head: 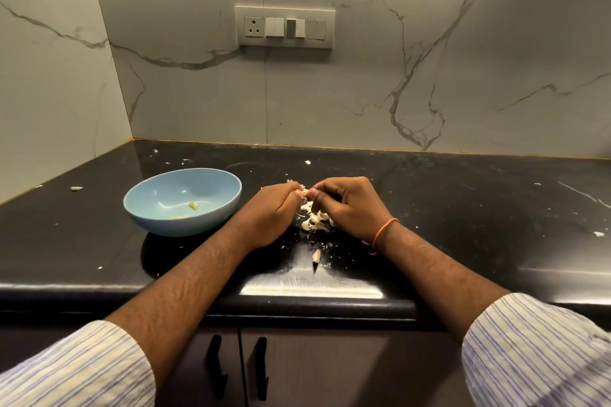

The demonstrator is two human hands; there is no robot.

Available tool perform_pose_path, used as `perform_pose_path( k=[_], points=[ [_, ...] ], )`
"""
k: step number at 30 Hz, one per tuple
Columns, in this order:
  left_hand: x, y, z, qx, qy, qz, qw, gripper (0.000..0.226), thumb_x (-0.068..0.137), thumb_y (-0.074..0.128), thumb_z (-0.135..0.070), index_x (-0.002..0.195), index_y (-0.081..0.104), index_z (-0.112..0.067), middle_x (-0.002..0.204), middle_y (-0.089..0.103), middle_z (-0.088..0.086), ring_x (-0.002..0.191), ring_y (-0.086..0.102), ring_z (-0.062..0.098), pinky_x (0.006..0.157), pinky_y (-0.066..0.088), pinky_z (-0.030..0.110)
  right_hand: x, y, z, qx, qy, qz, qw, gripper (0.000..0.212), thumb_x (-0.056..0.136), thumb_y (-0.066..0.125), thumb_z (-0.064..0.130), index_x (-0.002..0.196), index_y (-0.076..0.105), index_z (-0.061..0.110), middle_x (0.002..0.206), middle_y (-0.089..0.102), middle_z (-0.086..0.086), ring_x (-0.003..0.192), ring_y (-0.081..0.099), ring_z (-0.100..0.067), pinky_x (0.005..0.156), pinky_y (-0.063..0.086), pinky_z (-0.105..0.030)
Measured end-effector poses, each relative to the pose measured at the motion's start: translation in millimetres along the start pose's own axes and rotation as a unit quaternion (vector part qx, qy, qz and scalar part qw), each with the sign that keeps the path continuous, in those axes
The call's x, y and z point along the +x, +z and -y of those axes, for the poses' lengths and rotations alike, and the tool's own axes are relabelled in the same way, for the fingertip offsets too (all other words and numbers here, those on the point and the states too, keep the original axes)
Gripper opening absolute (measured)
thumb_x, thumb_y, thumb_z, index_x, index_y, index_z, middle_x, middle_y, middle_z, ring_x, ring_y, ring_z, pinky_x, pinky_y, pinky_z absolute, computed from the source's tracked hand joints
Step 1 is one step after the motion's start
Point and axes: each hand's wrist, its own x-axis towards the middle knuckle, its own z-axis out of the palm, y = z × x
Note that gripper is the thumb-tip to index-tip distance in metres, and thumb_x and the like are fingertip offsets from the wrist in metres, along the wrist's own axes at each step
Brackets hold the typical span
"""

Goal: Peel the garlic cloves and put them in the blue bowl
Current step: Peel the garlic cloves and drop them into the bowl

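Centrally, left hand point(276, 208) and right hand point(344, 205) pinch 1 garlic clove point(305, 192) — blue bowl point(183, 201) just left, counter edge point(198, 287) below.

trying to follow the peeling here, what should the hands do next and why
Probably keep pulling the skin off the clove pinched between the left hand and right hand, then drop it in the blue bowl; it still looks papery.

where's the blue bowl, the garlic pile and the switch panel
blue bowl point(211, 221): head view, outer front wall
garlic pile point(316, 221): head view, cloves between the wrists
switch panel point(285, 26): head view, middle of plate
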Motion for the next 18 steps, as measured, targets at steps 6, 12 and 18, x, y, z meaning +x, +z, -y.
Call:
perform_pose_path(
  k=[6, 12, 18],
  points=[
    [-2.4, 3.1, -3.7, 0.102, 0.039, -0.044, 0.993, 0.033, 0.112, 0.034, -0.03, 0.083, 0.047, -0.02, 0.077, 0.052, 0.001, 0.07, 0.048, 0.016, 0.064, 0.039, 0.037, -0.5, 0.3, 4.0, 0.038, 0.026, -0.008, 0.999, 0.016, 0.099, 0.073, 0.022, 0.091, 0.082, 0.011, 0.075, 0.076, 0.006, 0.069, 0.072, -0.006, 0.069, 0.06, -0.03],
    [1.0, 4.4, -0.5, 0.102, 0.06, -0.073, 0.99, 0.034, 0.109, 0.039, -0.033, 0.076, 0.044, -0.023, 0.071, 0.051, -0.004, 0.064, 0.046, 0.013, 0.06, 0.037, 0.036, 1.1, 1.1, 2.9, -0.096, -0.064, -0.073, 0.991, 0.011, 0.093, 0.079, 0.026, 0.094, 0.085, 0.017, 0.078, 0.078, 0.006, 0.068, 0.07, -0.007, 0.065, 0.058, -0.03],
    [2.8, 5.3, 1.2, 0.076, 0.062, -0.103, 0.99, 0.028, 0.108, 0.052, -0.029, 0.08, 0.057, -0.03, 0.07, 0.059, -0.01, 0.062, 0.053, 0.007, 0.058, 0.037, 0.027, 1.8, -1.4, 0.1, -0.109, -0.071, -0.081, 0.988, 0.012, 0.093, 0.079, 0.027, 0.097, 0.085, 0.017, 0.079, 0.079, 0.005, 0.069, 0.071, -0.008, 0.064, 0.056, -0.026]
  ],
)
